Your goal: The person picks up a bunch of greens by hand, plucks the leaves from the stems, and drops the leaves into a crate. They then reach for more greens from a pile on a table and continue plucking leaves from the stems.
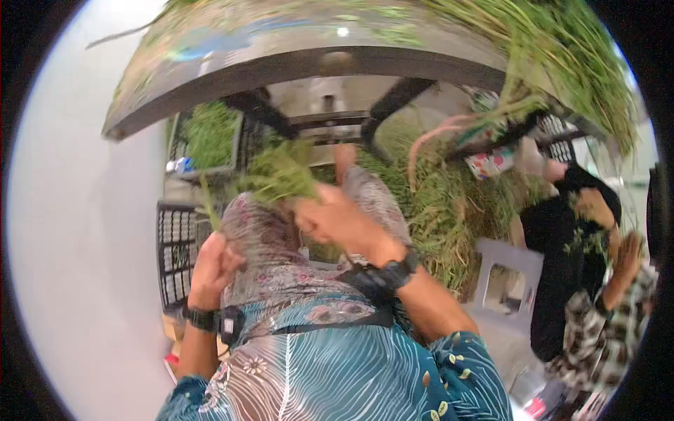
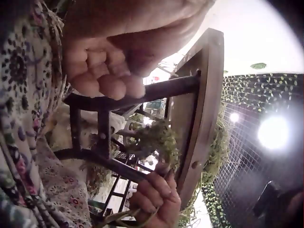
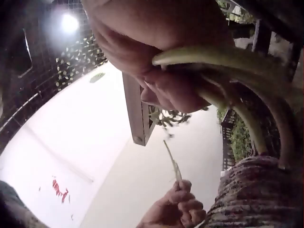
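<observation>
In the head view my right hand [image 1: 344, 221] grips a bunch of leafy green stems [image 1: 284, 172] over the lap, its leafy end pointing left. The right wrist view shows the thick cut ends of the stems [image 3: 213, 59] sticking out of that hand. To the left, my left hand [image 1: 214, 266] pinches a thin green stem [image 1: 208, 203] that stands upright; the same stem [image 3: 172, 161] shows above its curled fingers in the right wrist view. The two hands are apart. Motion blurs the leaves of the bunch.
A dark-edged table [image 1: 337, 62] heaped with greens stands ahead. Below left are a black crate [image 1: 177, 245] and another crate of cut greens [image 1: 210, 137]. A large pile of stems [image 1: 456, 217] lies right, beside a grey stool [image 1: 502, 252] and another person [image 1: 562, 266]. A white wall [image 1: 91, 210] is left.
</observation>
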`<move>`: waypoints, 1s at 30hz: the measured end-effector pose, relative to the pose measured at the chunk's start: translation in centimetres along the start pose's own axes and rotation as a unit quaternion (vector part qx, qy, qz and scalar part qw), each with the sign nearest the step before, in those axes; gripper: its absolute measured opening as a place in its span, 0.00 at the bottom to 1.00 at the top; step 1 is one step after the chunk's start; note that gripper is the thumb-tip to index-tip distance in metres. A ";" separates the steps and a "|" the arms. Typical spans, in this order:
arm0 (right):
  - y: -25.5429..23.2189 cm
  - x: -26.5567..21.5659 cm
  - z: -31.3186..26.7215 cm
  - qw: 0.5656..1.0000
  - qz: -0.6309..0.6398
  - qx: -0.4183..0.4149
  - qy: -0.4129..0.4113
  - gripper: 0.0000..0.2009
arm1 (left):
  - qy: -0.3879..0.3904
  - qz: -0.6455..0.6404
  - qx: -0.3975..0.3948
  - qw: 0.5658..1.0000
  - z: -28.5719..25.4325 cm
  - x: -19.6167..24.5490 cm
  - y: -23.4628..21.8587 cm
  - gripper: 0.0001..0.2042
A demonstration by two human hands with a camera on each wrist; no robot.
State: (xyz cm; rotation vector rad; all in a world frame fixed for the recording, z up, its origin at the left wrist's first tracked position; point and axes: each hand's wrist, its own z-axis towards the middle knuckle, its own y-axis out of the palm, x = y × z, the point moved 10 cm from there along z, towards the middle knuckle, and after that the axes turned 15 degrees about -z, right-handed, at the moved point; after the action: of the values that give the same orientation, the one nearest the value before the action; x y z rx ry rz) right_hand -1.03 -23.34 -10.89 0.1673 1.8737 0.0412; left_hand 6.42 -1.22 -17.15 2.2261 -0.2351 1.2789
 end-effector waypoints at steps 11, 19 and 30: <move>-1.2 2.9 0.7 0.988 0.086 0.062 0.109 0.11 | -0.037 0.008 -0.072 0.997 -1.0 0.6 6.2 0.12; 5.2 1.5 1.9 0.991 -0.060 -0.059 0.108 0.06 | -0.102 0.069 -0.170 0.978 -2.6 0.2 9.7 0.14; -2.4 2.0 3.0 0.970 0.223 0.082 0.048 0.07 | 0.019 -0.149 0.112 0.982 -1.9 -0.4 -8.8 0.11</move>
State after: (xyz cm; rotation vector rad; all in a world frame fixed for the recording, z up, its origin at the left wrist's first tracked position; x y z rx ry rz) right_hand 1.01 -25.57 -13.92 0.7105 1.9010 0.2069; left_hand 8.40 7.10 -20.12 2.3105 0.2609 1.2303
